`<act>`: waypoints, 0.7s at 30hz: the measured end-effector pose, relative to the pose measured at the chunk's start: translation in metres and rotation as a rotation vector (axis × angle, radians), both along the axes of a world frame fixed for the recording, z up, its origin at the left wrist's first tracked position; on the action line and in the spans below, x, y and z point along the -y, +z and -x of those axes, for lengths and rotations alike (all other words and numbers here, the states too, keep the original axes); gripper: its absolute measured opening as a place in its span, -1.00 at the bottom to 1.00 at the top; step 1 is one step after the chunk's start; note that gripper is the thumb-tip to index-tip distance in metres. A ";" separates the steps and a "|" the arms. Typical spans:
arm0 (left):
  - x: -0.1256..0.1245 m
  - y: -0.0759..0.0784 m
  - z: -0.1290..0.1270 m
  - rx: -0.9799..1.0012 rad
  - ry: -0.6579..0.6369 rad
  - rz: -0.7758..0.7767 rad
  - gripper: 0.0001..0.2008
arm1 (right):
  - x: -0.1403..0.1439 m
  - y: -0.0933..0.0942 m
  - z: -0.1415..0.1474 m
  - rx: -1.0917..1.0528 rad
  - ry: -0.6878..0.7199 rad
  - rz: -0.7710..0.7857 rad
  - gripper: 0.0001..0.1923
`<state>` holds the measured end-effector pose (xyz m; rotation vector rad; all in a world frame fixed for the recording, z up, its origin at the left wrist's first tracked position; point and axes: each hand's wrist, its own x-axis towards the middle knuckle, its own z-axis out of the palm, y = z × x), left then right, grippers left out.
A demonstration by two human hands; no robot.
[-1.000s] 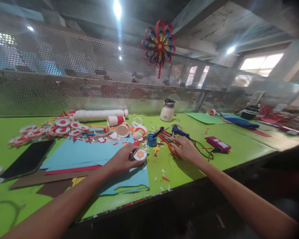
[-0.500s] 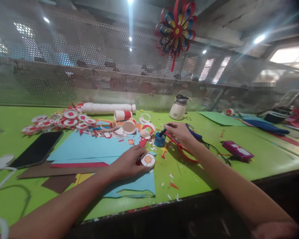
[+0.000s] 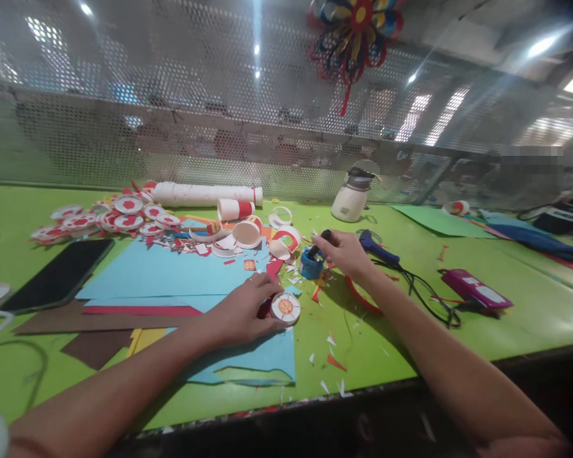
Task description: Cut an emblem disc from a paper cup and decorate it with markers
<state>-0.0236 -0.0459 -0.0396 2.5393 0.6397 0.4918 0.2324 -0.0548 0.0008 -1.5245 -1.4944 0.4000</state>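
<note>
My left hand (image 3: 255, 305) rests over the blue paper, its fingers curled round a paper cup base (image 3: 285, 308), a white disc with an orange-red emblem and dark radial marks. To the right, my right hand (image 3: 346, 251) pinches a thick black stick (image 3: 323, 243) that leans in a small blue pot (image 3: 311, 264). The stick's lower end is hidden inside the pot. Under my right forearm lies a red ring-like handle (image 3: 363, 298), partly covered. Cut paper cups (image 3: 247, 233) and scraps stand just beyond my left hand.
Blue paper sheets (image 3: 162, 273) and a black phone (image 3: 60, 273) lie left. Behind them are a pile of red-and-white cup discs (image 3: 128, 205) and a stack of white cups (image 3: 205, 194). A jug (image 3: 349, 197), blue glue gun (image 3: 379, 248) and corded maroon box (image 3: 475, 289) stand right.
The camera view has tilted down and shifted slightly. Both hands keep their holds, on the cup base and on the black stick, which still sits in the blue pot.
</note>
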 end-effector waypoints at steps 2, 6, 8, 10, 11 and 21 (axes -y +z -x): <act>0.001 0.002 0.000 -0.006 0.004 0.023 -0.43 | 0.003 0.000 -0.001 -0.019 0.006 0.007 -0.61; 0.003 0.005 -0.001 -0.018 -0.002 0.025 -0.44 | 0.008 0.001 -0.003 -0.100 0.016 0.040 -0.69; 0.003 0.005 -0.002 -0.019 -0.006 0.019 -0.44 | 0.009 0.001 -0.003 -0.141 0.032 0.071 -0.79; 0.002 0.004 -0.003 -0.023 -0.017 0.009 -0.46 | 0.009 0.001 -0.004 -0.180 0.049 0.098 -0.83; 0.002 0.003 -0.003 -0.029 -0.027 0.004 -0.48 | 0.009 0.002 -0.006 -0.197 0.047 0.101 -0.83; 0.000 0.003 -0.001 0.005 -0.050 0.018 -0.55 | 0.025 0.022 -0.002 -0.357 -0.094 -0.502 -0.78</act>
